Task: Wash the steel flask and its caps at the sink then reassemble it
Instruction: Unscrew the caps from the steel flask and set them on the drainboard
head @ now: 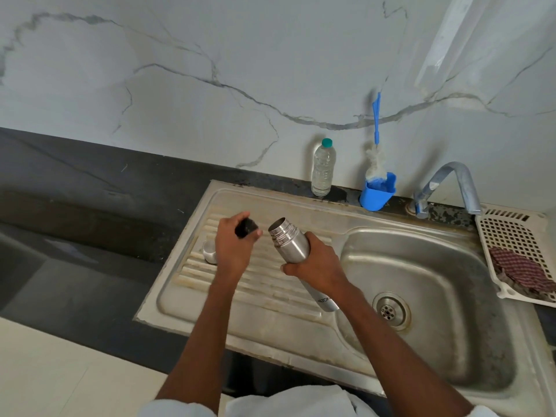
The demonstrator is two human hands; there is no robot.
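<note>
My right hand [316, 267] grips the steel flask [290, 243] around its middle, tilted with its open threaded mouth pointing up and to the left over the drainboard. Its lower end shows below my wrist. My left hand [233, 248] holds a black inner cap [246, 227] just left of the flask's mouth, a small gap between them. A steel outer cap [209, 251] stands on the drainboard, partly hidden behind my left hand.
The steel sink [421, 266] with its drain lies at the right under a tap [451, 188]. A clear plastic bottle [323, 168] and a blue holder with a bottle brush [377, 188] stand at the wall. A white rack with a checked cloth [520, 266] sits far right.
</note>
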